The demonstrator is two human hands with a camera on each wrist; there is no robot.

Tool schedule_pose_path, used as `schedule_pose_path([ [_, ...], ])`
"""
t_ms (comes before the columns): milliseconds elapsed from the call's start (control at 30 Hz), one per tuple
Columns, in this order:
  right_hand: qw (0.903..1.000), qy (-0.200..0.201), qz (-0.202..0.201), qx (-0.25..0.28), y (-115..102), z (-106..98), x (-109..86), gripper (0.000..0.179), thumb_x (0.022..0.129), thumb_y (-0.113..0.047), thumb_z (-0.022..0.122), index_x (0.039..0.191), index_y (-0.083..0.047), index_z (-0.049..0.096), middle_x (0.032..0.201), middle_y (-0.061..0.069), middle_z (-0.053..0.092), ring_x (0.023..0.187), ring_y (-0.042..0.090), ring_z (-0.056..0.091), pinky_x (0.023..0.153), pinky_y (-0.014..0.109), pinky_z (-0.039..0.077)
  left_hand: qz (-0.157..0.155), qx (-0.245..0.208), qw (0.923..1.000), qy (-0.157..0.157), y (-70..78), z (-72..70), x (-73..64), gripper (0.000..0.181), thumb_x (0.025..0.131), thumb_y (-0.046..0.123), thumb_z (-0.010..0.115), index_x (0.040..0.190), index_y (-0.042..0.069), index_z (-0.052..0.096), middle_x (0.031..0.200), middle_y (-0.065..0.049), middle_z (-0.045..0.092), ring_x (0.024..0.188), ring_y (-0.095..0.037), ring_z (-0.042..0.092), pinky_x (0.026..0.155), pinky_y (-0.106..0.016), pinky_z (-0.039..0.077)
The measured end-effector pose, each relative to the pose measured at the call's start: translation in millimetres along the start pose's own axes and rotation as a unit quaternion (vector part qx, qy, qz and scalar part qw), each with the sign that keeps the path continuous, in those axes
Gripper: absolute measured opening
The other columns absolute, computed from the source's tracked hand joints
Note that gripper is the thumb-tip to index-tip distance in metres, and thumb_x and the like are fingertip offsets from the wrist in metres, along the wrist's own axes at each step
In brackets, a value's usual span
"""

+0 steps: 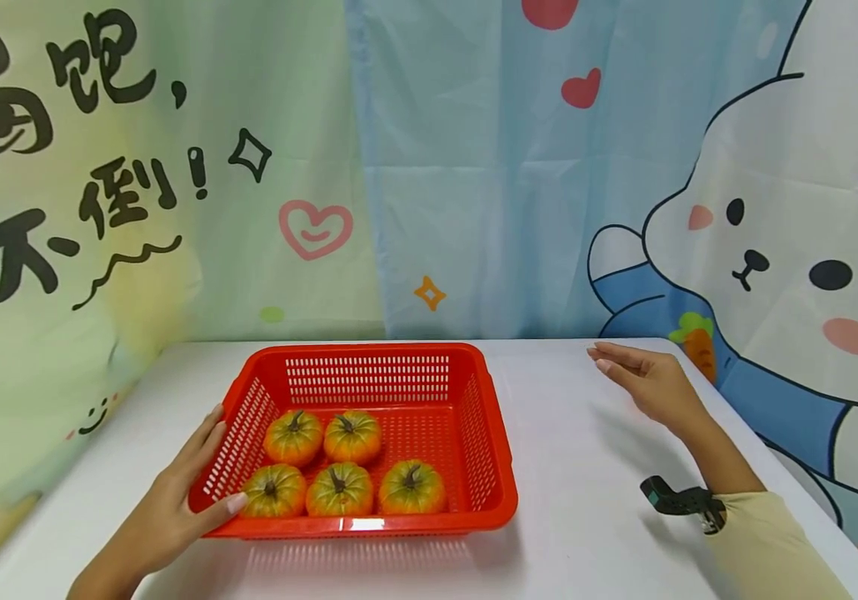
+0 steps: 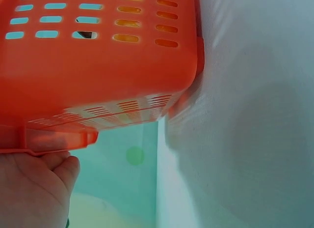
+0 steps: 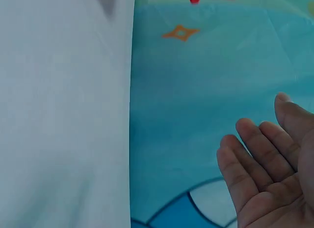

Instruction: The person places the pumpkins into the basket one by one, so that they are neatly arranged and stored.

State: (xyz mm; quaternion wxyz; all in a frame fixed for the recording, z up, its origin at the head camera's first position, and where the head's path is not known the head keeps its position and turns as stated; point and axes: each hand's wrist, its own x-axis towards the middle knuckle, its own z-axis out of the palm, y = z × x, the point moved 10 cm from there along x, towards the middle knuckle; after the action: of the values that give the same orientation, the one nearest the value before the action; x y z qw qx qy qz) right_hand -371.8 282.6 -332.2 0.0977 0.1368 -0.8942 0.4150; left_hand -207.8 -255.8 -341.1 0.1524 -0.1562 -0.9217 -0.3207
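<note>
A red plastic basket (image 1: 500, 433) with slotted walls sits on the white table. Inside it, toward the left and front, several small orange-green pumpkins (image 1: 351, 437) lie in two rows. My left hand (image 1: 162, 508) holds the basket's left rim near the front corner, thumb over the rim and fingers along the outer side. In the left wrist view, that hand (image 2: 37, 188) is beneath the projecting rim (image 2: 54, 139), with part of its fingers hidden. Far to the right, my right hand (image 1: 650, 383) hovers over the table, holding nothing. Its fingers (image 3: 267, 152) are loosely extended, palm visible in the right wrist view.
The white table (image 1: 564, 500) reaches back to a printed cloth backdrop (image 1: 459, 208) with a cartoon rabbit on the right. A black wrist camera (image 1: 684, 502) is strapped on the right forearm, by the beige sleeve (image 1: 770, 542).
</note>
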Motion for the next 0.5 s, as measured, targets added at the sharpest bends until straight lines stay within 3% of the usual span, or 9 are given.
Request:
schedule_pose_path([
  [167, 0.9987, 0.045, 0.024, 0.005, 15, -32, -1.5, 0.057, 0.097, -0.043, 0.056, 0.139, -0.005, 0.054, 0.127, 0.009, 0.062, 0.108, 0.003, 0.059, 0.078, 0.010, 0.044, -0.004, 0.003, 1.0000, -0.003, 0.2, 0.1, 0.6, 0.088, 0.084, 0.024, 0.073, 0.154, 0.005, 0.023, 0.162, -0.004, 0.014, 0.136, -0.002, 0.022, 0.090, -0.022, 0.036],
  [267, 0.9966, 0.074, 0.036, 0.003, 26, -49, -4.1, 0.058, 0.096, -0.045, 0.056, 0.139, -0.006, 0.054, 0.124, -0.003, 0.064, 0.101, -0.012, 0.054, 0.078, 0.008, 0.043, -0.001, 0.002, 1.0000, -0.002, 0.5, 0.1, 0.6, 0.088, 0.084, 0.023, 0.073, 0.154, 0.004, 0.023, 0.162, -0.004, 0.014, 0.136, 0.002, 0.021, 0.090, -0.022, 0.036],
  [400, 0.9933, 0.101, 0.054, -0.015, 39, -67, -8.3, 0.059, 0.095, -0.046, 0.057, 0.139, -0.007, 0.054, 0.122, -0.010, 0.064, 0.101, -0.009, 0.052, 0.077, 0.006, 0.041, -0.001, 0.003, 1.0000, -0.002, 0.1, 0.5, 0.6, 0.088, 0.083, 0.024, 0.073, 0.154, 0.004, 0.024, 0.162, -0.005, 0.014, 0.135, 0.001, 0.022, 0.090, -0.023, 0.039],
  [500, 0.9916, 0.101, 0.077, -0.026, 52, -74, -11.0, 0.062, 0.095, -0.048, 0.056, 0.142, -0.007, 0.051, 0.127, -0.002, 0.063, 0.112, 0.012, 0.056, 0.078, 0.009, 0.043, -0.002, 0.000, 1.0000, -0.002, 0.2, 0.1, 0.4, 0.089, 0.083, 0.023, 0.074, 0.154, 0.004, 0.024, 0.162, -0.005, 0.014, 0.136, -0.003, 0.023, 0.090, -0.021, 0.039],
])
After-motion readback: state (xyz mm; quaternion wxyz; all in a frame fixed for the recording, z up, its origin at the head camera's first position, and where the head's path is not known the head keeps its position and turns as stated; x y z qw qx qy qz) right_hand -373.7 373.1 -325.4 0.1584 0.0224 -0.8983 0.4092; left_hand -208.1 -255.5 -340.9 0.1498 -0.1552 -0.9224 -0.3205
